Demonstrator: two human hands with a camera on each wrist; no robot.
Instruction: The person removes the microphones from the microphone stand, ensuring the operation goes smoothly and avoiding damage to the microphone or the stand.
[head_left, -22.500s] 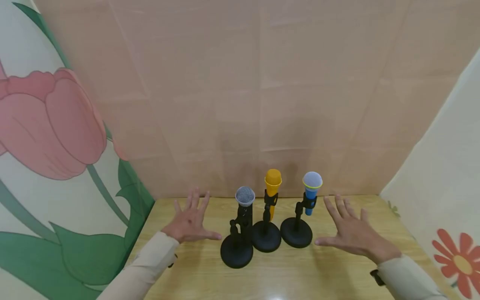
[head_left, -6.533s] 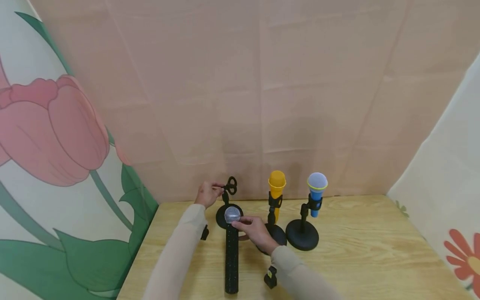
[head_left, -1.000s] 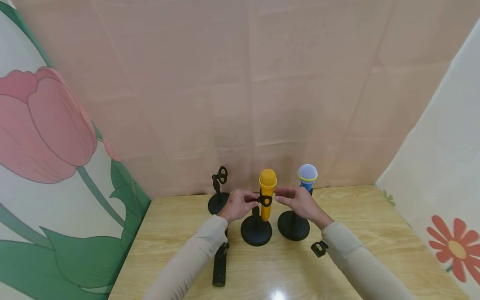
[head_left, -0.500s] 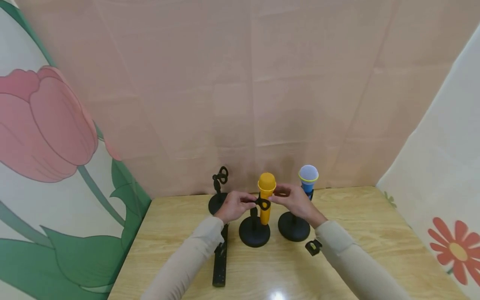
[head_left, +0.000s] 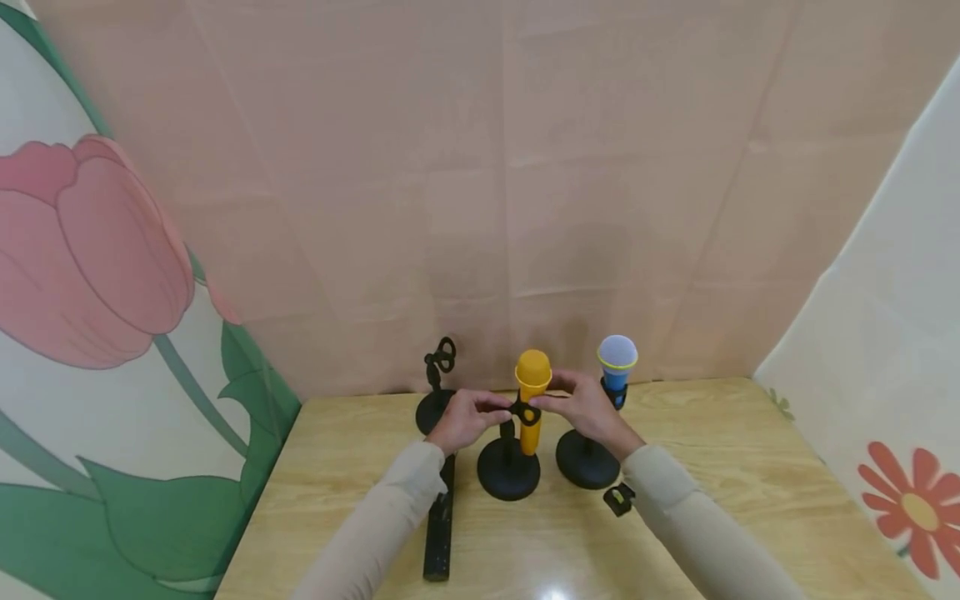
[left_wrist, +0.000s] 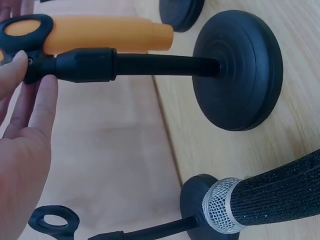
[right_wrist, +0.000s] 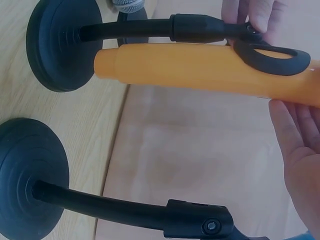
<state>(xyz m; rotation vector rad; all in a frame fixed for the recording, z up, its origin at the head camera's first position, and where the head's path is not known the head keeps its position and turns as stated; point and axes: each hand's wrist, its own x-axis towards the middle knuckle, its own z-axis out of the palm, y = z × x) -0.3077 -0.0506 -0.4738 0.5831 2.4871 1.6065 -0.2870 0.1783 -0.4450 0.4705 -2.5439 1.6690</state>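
A yellow-orange microphone (head_left: 531, 429) stands nearly upright in the clip of a black microphone stand (head_left: 509, 471) at the middle of the table. My left hand (head_left: 463, 419) pinches that stand at its clip joint, thumb on one side and fingers on the other in the left wrist view. My right hand (head_left: 590, 410) holds the microphone just below its head; the far fingers are partly hidden behind it. The clip ring (right_wrist: 272, 60) still passes around the microphone's body. A black microphone (head_left: 438, 533) with a silver mesh head (left_wrist: 222, 205) lies on the table beneath my left forearm.
A second black stand (head_left: 438, 375) with a bare clip stands at the back left. On the right, a third stand (head_left: 587, 460) carries a blue microphone (head_left: 617, 367), close behind my right hand. A cloth backdrop (head_left: 480, 208) rises behind the wooden table (head_left: 720, 500).
Earlier the black microphone left its stand and was laid down, and that stand moved back. Within the last second my right hand closed in on the yellow microphone, which shifted slightly lower in view.
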